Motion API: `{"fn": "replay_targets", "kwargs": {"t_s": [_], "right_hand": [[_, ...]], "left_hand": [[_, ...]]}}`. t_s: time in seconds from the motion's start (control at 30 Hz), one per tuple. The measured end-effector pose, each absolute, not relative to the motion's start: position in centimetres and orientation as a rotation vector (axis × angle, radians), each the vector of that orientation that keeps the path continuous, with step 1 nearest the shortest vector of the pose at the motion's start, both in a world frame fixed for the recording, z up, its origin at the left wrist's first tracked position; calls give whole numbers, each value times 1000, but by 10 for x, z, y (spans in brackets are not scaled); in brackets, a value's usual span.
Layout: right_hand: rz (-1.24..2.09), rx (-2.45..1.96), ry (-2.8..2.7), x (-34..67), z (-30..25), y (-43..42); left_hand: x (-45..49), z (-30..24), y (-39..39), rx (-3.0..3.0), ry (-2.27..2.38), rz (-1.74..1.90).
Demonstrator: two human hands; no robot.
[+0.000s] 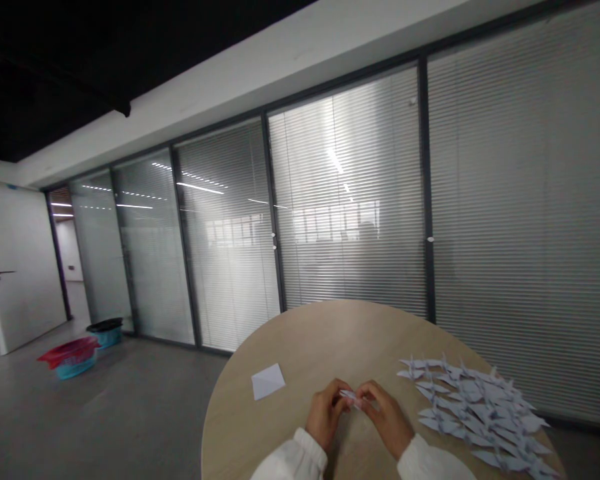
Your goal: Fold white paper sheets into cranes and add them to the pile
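Between my fingertips, over the near middle of the round table (325,327), is a small piece of folded white paper (349,395). My left hand (326,410) pinches it from the left, and my right hand (384,412) pinches it from the right. The fingers cover much of the paper, so its exact folded shape cannot be made out. To the left lies a flat square of white paper (268,381) with a crease line across it. Rows of folded paper cranes (475,407) cover the table's right side, beyond my right hand.
Glass partition panels with blinds (350,200) stand just behind the table. On the floor at left are a blue bin with a red liner (75,357) and a blue bin with a black liner (106,332). A white door (23,267) stands at far left.
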State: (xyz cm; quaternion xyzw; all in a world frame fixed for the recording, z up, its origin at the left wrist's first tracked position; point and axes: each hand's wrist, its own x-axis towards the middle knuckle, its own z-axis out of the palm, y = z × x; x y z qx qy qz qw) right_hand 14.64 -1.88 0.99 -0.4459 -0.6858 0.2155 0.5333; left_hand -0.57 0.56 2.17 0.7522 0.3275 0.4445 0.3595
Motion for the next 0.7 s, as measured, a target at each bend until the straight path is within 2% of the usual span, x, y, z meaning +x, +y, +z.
{"fn": "replay_targets", "kwargs": {"t_s": [0.3,0.7], "right_hand": [[834,-966,-1407,146,9,-14],[924,-1030,-1408,146,6,-11]], "left_hand": [[-2,20,9,1862,886,1190],[1,20,13,1610,887,1290]]}}
